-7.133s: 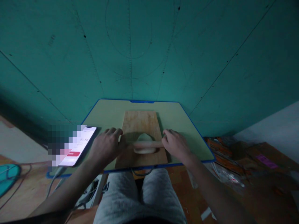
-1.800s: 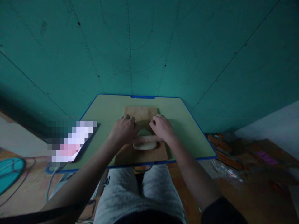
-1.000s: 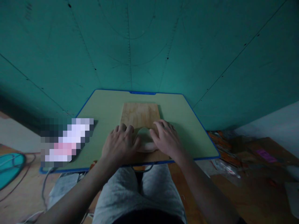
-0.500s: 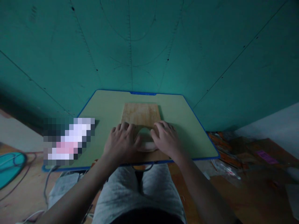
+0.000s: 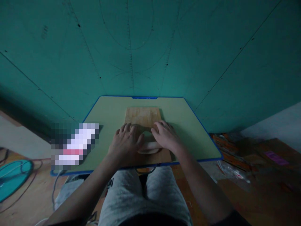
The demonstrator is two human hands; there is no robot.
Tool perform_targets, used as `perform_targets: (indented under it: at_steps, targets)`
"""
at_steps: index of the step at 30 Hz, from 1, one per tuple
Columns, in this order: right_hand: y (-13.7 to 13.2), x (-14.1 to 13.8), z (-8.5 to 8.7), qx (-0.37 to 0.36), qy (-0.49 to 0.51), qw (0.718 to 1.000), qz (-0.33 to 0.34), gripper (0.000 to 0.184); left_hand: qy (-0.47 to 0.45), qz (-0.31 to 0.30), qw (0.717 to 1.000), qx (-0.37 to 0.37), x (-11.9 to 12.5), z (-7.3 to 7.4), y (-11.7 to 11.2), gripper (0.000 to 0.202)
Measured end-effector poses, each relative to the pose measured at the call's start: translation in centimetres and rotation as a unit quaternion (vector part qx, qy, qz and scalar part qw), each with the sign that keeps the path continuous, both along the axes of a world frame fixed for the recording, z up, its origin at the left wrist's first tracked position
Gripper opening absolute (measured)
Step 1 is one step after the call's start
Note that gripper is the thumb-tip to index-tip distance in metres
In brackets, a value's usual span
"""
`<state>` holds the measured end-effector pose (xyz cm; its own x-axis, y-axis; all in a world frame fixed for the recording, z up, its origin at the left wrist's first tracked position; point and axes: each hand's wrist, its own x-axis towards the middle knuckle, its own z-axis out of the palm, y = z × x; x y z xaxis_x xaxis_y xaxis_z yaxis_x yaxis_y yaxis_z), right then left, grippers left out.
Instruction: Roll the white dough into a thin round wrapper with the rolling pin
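rolling pin [image 5: 152,145]: laid from left to right across the dough, with both ends covered by the hands.
dough [image 5: 147,135]: squashed flat under the pin, on the near half of the wooden board [image 5: 142,114]; a bit is seen on the far side of the pin and a bit on the near side.
left hand [image 5: 124,139]: placed on the left end of the pin; the grip is not closed, the fingers are spread toward the far side.
right hand [image 5: 166,135]: placed on the right end of the pin; here too the grip is loose, with the fingers stretched out.
desk [image 5: 105,110]: pale green, edged in blue; the wooden board is set in the middle, down to the near edge.
lit screen [image 5: 80,141]: put on the left of the desk, hidden by blurry squares.
wall [image 5: 150,47]: dark green, marked with thin lines, on the far side.
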<state>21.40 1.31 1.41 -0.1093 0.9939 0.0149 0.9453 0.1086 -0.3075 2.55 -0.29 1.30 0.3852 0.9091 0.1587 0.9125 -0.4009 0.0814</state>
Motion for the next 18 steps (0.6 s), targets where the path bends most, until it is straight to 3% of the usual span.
perform_targets:
  at_steps: [4, 7, 10, 14, 18]
  targets:
    - [-3.0, 0.0, -0.4, 0.060, -0.025, 0.998, 0.020, 0.044, -0.013, -0.019, 0.999, 0.048, -0.5, -1.8, -2.4, 0.050]
    - [-4.5, 0.1, -0.6, 0.075, -0.030, 0.996, 0.038, 0.049, -0.018, -0.018, 0.997, 0.071, -0.7, -2.3, -3.7, 0.053]
    - [-3.6, 0.2, -0.4, 0.043, -0.016, 0.998, 0.032, 0.053, -0.015, -0.017, 0.998, 0.057, -0.5, -1.9, -3.0, 0.049]
    - [-0.7, 0.0, 0.0, -0.014, -0.003, 1.000, 0.007, 0.053, 0.000, -0.048, 0.999, 0.014, -0.5, -1.0, -0.4, 0.043]
    - [-0.6, -0.1, 0.0, -0.001, -0.007, 1.000, 0.006, 0.050, 0.002, -0.039, 0.999, 0.002, -0.4, -0.8, -0.1, 0.045]
